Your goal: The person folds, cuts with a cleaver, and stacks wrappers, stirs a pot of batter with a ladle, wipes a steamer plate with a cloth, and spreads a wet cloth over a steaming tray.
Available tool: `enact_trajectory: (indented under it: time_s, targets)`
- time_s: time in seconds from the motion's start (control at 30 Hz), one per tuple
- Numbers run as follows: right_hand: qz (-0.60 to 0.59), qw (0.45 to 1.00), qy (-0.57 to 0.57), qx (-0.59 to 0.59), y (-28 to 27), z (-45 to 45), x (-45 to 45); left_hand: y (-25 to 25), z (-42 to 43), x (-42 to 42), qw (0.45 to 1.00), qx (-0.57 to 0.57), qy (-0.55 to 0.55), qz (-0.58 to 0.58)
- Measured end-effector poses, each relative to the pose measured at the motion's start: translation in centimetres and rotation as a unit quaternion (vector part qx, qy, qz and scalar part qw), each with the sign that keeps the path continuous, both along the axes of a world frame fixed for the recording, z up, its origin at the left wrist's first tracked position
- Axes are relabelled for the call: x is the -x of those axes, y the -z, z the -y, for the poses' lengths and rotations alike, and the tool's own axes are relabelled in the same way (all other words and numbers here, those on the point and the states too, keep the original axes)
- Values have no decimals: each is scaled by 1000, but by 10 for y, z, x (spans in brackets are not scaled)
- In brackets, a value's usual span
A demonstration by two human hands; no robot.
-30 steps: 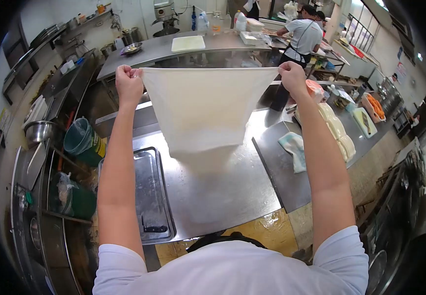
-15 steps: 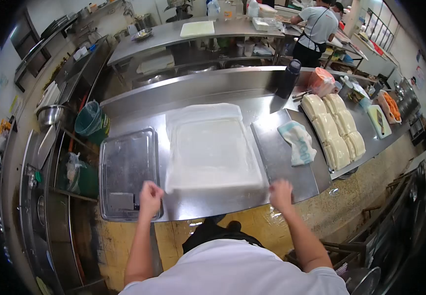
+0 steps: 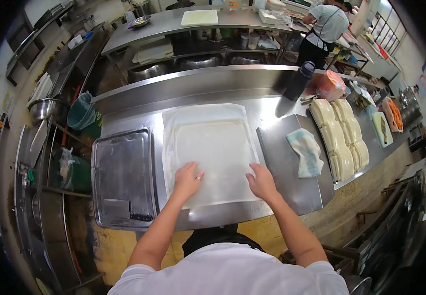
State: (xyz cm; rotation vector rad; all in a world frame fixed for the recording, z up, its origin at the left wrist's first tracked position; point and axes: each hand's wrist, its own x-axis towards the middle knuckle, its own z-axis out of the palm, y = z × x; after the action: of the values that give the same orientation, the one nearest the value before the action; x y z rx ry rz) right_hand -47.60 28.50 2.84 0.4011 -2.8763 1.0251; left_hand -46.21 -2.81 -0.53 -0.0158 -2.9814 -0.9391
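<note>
A thin translucent white sheet (image 3: 173, 114) lies spread over a pale rectangular slab (image 3: 213, 147) on the steel table in front of me. On the sheet's near left part rests my left hand (image 3: 187, 181), palm down with fingers stretched out and a ring showing. My right hand (image 3: 261, 182) is at the near right edge of the sheet, fingers apart and thumb spread. Neither hand holds anything. Left of the sheet is a shallow metal tray (image 3: 124, 169) with a wide-bladed cleaver (image 3: 116, 209) in it, its handle black.
To the right, a folded cloth (image 3: 305, 152) lies on a steel board (image 3: 284, 162). Beyond it stand several cream-coloured blocks (image 3: 338, 142) on a tray, a dark bottle (image 3: 299, 81) and an orange-red bagged container (image 3: 332, 84). A co-worker (image 3: 326, 29) stands at the back right.
Both hands have moved forward and inward from the sheet's near corners onto its near part. Their fingers have gone from closed to spread. The camera view has shifted slightly.
</note>
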Motion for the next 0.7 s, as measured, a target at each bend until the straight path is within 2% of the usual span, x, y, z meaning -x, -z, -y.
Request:
enact_trajectory:
  time_s: [0.13,0.3,0.37,0.4,0.5,0.6,0.7]
  targets:
    - [29,998,-35,-41,15,50,104,5,-12,87,994,74,44,62]
    - [142,983,-58,-104,58,105,216,37,12,172,989,129,52,55]
    - [132,972,-54,-186,64,114,240,46,23,198,987,144,51,53]
    - [127,965,-51,-225,66,119,249,43,27,209,985,151,54,60]
    - [188,953,-31,-235,56,137,265,18,20,221,980,168,72,82]
    - [242,951,-126,-146,40,160,248,9,-7,214,971,195,119,72]
    - [174,960,-109,-191,74,131,218,28,7,186,977,173,119,47]
